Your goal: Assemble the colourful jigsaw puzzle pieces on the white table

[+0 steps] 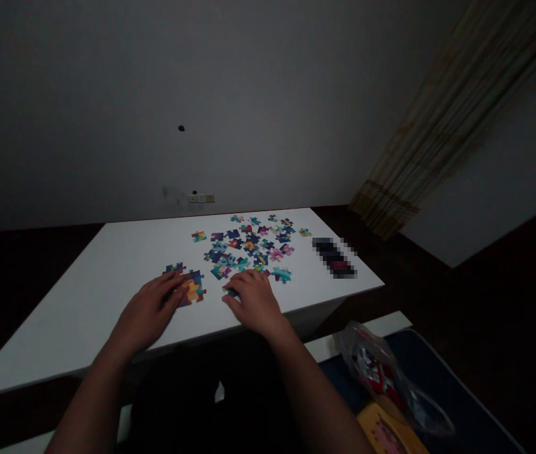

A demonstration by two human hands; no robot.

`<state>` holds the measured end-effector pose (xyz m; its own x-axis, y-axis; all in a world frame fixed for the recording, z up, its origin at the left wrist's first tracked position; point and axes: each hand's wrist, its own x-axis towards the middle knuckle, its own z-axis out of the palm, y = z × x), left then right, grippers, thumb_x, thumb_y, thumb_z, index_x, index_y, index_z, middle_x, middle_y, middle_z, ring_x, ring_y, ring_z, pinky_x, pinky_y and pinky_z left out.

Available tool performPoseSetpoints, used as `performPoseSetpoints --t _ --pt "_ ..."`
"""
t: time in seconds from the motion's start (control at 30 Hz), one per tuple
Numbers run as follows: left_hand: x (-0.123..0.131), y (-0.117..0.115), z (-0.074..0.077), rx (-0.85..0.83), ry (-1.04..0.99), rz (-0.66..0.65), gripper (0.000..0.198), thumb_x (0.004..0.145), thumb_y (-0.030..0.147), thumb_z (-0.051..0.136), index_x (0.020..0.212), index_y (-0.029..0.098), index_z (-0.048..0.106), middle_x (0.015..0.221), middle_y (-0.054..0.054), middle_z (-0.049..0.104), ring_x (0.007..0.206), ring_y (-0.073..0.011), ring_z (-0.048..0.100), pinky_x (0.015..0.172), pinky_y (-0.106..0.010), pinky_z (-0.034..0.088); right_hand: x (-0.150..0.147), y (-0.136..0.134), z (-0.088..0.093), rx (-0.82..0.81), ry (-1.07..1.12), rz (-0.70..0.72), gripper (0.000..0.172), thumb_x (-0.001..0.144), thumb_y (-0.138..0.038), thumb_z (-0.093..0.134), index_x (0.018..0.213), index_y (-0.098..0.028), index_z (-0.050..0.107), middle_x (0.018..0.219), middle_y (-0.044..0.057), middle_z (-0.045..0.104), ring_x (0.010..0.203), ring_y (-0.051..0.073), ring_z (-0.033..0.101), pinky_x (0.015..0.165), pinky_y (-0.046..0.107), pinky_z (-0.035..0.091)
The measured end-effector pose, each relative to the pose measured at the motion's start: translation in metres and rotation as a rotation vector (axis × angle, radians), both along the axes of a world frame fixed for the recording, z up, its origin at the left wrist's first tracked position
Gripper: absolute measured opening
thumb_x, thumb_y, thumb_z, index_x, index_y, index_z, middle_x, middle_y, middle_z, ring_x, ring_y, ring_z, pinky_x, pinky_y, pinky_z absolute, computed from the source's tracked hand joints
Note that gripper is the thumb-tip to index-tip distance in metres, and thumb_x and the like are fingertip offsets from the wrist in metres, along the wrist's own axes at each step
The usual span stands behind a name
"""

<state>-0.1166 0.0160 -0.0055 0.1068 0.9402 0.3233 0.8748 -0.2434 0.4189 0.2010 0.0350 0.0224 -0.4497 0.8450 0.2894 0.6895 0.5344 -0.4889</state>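
My left hand (147, 309) lies with its fingers stretched over a small cluster of joined puzzle pieces (195, 288), orange and blue, at the near side of the white table. The fingertips and thumb rest on its left part and hide some of it. A single puzzle piece (231, 291), dark with a light corner, is between the thumb and fingers of my right hand (255, 299), just right of the cluster and apart from it. Beyond both hands lie many loose puzzle pieces (251, 243) in blue, pink, teal and yellow, some overlapping.
A pixelated dark object (335, 257) sits at the right of the white table (83, 284). Below right, a clear plastic bag (381, 369) and a yellow package (388, 429) rest on a dark blue surface. A wall with sockets (200, 198) stands behind; a curtain (405, 145) hangs right.
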Motion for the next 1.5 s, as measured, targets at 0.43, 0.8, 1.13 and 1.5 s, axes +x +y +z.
performPoseSetpoints --t 0.43,0.8,1.13,1.5 --pt "0.004 -0.003 0.007 -0.002 -0.013 0.03 0.068 0.114 0.075 0.049 0.149 0.029 0.085 0.165 -0.012 0.076 0.152 -0.0407 0.071 0.129 -0.067 0.056 -0.002 -0.001 -0.006 0.023 -0.024 -0.101 0.023 0.113 -0.023 0.068 0.13 -0.025 0.084 0.139 0.01 0.081 0.143 0.034 0.061 0.123 0.052 0.047" --pt "0.012 -0.01 0.014 -0.005 0.064 -0.004 0.061 0.115 0.063 0.058 0.162 0.029 0.076 0.177 -0.012 0.066 0.161 -0.0415 0.063 0.133 -0.065 0.053 -0.002 -0.005 -0.01 0.083 0.073 -0.096 0.019 0.107 -0.023 0.073 0.124 -0.027 0.081 0.131 0.013 0.081 0.135 0.037 0.066 0.118 0.056 0.05" --pt "0.015 -0.011 0.013 -0.003 0.073 -0.002 0.052 0.114 0.052 0.064 0.162 0.033 0.075 0.175 -0.011 0.067 0.156 -0.0394 0.065 0.129 -0.063 0.055 0.008 0.015 -0.011 0.104 0.161 -0.042 0.022 0.112 -0.024 0.063 0.124 -0.024 0.082 0.129 0.013 0.084 0.128 0.034 0.071 0.115 0.051 0.053" --pt "0.018 -0.012 0.014 -0.011 0.041 0.011 0.046 0.116 0.05 0.063 0.157 0.034 0.077 0.172 -0.009 0.069 0.155 -0.0386 0.066 0.128 -0.064 0.056 -0.01 0.15 0.03 0.042 -0.348 -0.143 0.039 0.113 -0.033 0.068 0.146 -0.017 0.079 0.142 0.02 0.083 0.136 0.041 0.071 0.112 0.049 0.053"
